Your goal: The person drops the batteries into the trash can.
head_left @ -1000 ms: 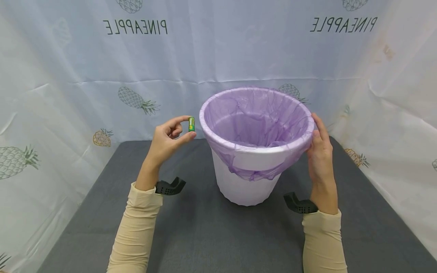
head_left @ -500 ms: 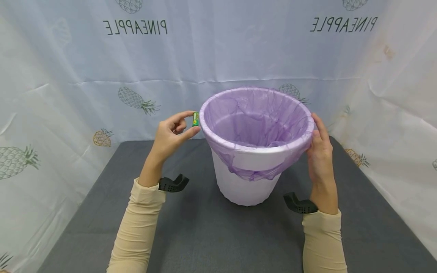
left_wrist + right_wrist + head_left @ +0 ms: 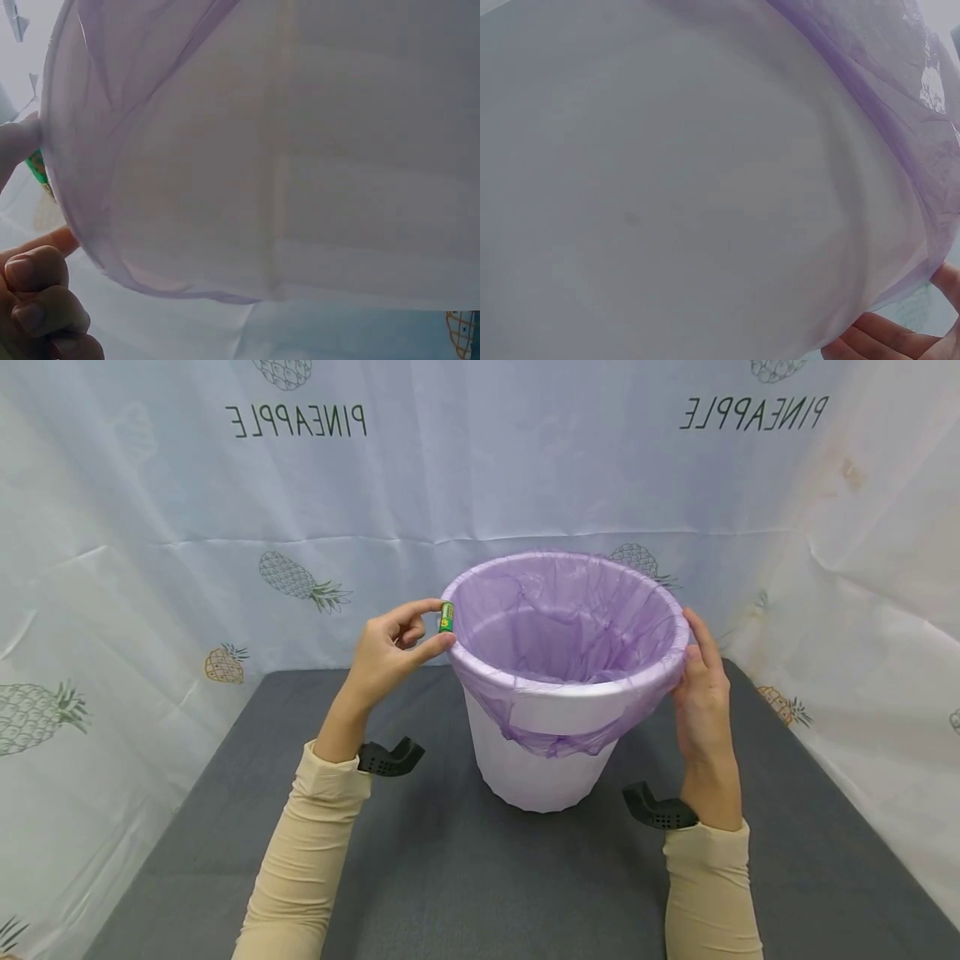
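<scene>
In the head view, my left hand (image 3: pixel 390 647) pinches a small green battery (image 3: pixel 447 617) by its two ends, between thumb and index finger. The battery stands nearly upright at the left rim of a white trash can (image 3: pixel 547 777). A purple bag (image 3: pixel 566 639) lines the can and folds over its rim. My right hand (image 3: pixel 703 702) rests against the can's right side just under the rim, its fingers fairly straight. In the left wrist view the thumb and the can's edge hide most of the battery (image 3: pixel 37 171).
The can stands upright on a dark grey table (image 3: pixel 480 893). Behind and at both sides hangs a pale curtain (image 3: pixel 480 460) printed with pineapples. Each wrist carries a black mount; the left mount (image 3: pixel 392 757) is near the can's left side.
My left hand has moved right and slightly up with the battery, from beside the can to its left rim. The right hand and the can have stayed in place.
</scene>
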A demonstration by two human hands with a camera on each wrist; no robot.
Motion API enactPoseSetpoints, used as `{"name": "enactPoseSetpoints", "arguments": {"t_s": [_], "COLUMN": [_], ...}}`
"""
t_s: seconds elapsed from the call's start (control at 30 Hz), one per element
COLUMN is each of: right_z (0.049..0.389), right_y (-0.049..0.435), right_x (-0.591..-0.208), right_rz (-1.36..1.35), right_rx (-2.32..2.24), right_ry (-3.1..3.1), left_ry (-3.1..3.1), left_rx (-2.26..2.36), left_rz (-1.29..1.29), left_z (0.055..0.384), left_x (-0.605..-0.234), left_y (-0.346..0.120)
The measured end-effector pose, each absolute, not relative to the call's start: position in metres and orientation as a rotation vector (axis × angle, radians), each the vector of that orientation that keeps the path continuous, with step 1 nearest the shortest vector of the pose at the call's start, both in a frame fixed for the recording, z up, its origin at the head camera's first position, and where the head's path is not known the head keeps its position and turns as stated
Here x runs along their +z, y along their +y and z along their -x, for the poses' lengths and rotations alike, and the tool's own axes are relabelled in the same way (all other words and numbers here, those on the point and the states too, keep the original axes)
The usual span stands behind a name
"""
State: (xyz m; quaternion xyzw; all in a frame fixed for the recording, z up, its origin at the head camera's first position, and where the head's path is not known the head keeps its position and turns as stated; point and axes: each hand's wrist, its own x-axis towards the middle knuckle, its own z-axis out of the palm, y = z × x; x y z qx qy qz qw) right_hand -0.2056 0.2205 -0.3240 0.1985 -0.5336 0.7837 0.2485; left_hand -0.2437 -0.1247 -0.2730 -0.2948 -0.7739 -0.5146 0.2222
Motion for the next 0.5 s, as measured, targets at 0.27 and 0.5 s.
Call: {"name": "enactPoseSetpoints", "arguments": {"t_s": [0.27,0.5], "right_z": [0.2060,0.2060], "right_y": [0.2186,0.2190], "right_x": [-0.3233,-0.3234], "right_rz": [-0.482,-0.469], "right_rx": [2.145,2.139], "right_ry": [-1.454,-1.473], "left_ry": [-2.152,-2.144], "left_rx": [-1.471,-1.500], "left_rz": [0.837,0.858], "left_z": [0.2467,0.2479], "left_x": [-0.2762,-0.2777], "left_y": [-0.1225,-0.1219]}}
